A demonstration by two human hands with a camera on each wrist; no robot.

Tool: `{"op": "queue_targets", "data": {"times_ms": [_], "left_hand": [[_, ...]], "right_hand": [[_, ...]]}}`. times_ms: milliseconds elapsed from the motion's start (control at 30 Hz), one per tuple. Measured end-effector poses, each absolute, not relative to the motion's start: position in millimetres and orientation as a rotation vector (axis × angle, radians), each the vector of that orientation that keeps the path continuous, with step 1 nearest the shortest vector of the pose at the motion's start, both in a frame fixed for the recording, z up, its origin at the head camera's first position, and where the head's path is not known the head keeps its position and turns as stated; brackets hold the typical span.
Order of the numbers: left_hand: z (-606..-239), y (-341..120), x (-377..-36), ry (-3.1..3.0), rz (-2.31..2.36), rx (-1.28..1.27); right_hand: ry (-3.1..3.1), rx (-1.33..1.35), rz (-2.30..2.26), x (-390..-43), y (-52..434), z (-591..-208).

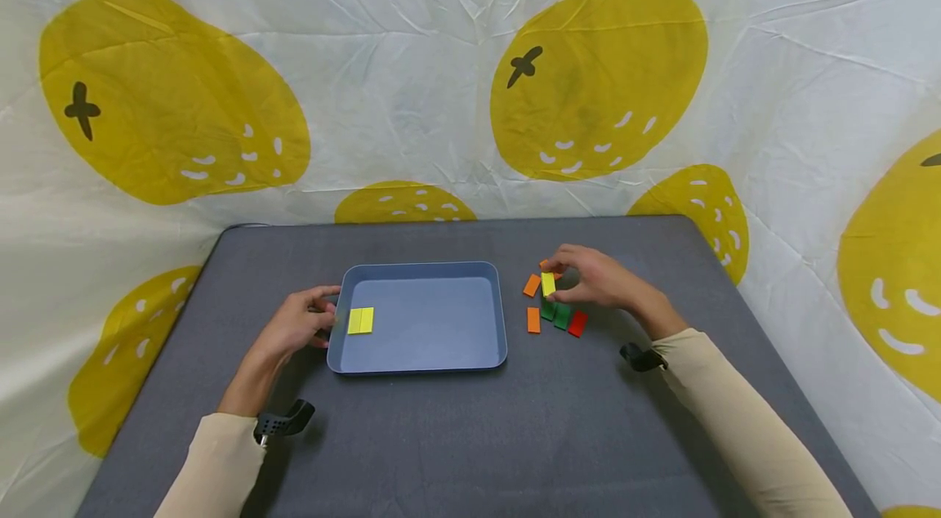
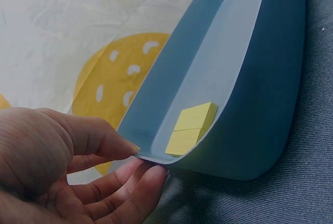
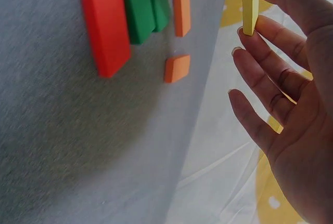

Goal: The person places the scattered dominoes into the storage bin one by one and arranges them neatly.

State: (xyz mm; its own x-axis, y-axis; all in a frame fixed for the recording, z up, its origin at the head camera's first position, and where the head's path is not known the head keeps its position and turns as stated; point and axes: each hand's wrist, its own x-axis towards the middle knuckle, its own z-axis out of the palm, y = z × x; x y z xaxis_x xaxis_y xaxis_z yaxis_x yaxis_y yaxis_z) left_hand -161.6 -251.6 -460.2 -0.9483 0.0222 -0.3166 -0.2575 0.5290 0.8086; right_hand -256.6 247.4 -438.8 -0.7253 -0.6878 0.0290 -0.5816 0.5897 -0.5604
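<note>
Right now the right hand [image 1: 599,279] pinches a yellow block [image 1: 547,283] between thumb and fingertips, lifted off the table [image 1: 456,436]: flat, small, rectangular, plain bright yellow. It sits at 3 o'clock from the tray [image 1: 500,314], just above the loose pile: orange blocks [image 1: 532,319], green blocks [image 1: 555,314], a red block [image 1: 577,323]. Left hand [image 1: 297,324] pinches the tray rim at 9 o'clock, thumb on top, fingers under. Two yellow blocks [image 1: 360,320] lie inside, side by side, touching, near that rim.

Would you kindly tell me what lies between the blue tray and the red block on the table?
In the head view, an orange block and two green blocks lie between the blue tray and the red block.
</note>
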Motion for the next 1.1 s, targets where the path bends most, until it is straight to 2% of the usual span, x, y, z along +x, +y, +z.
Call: {"op": "queue_targets", "data": {"times_ms": [1100], "left_hand": [[-463,-253,-161,2.474,1.392,-0.192]], "right_hand": [[2.596,-1.212,-0.711,-254,159,-417]]}}
